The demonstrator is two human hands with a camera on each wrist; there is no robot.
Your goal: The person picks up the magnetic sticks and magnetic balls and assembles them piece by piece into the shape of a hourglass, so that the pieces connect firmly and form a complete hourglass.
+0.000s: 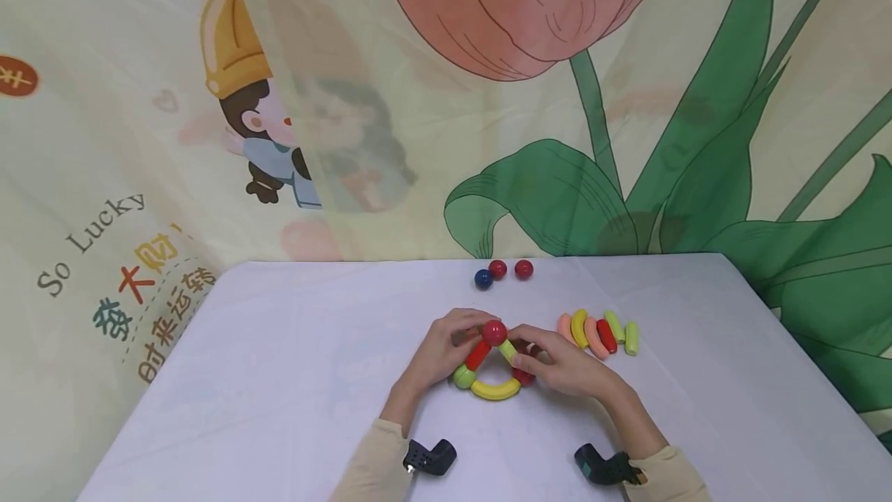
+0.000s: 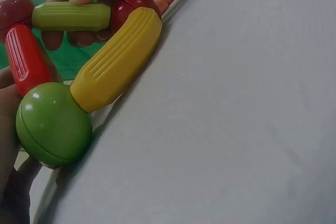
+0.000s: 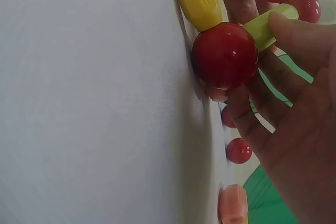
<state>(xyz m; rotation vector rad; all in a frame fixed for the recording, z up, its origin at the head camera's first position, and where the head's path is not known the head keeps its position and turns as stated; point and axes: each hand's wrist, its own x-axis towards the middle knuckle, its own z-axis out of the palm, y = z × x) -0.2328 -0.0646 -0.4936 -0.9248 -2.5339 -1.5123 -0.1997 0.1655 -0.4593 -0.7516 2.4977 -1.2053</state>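
A triangle of toy rods and balls stands between the hands. Its top is a red ball (image 1: 495, 332), with a straight red rod (image 1: 478, 355) leading down to a green ball (image 2: 54, 124). A light green rod (image 2: 72, 16) joins the top to a dark red ball (image 3: 224, 55), and a curved yellow rod (image 1: 495, 390) forms the near side. My left hand (image 1: 440, 348) holds the red rod from the left, fingers partly hidden behind it. On the other side my right hand (image 1: 563, 360) pinches the light green rod between thumb and fingers.
Behind the triangle lie a blue ball (image 1: 483, 279) and two red balls (image 1: 524, 269). Several loose rods, including a short red one (image 1: 606, 336), lie in a group to the right. A printed cloth (image 1: 390, 231) hangs at the back edge of the white table (image 1: 279, 378).
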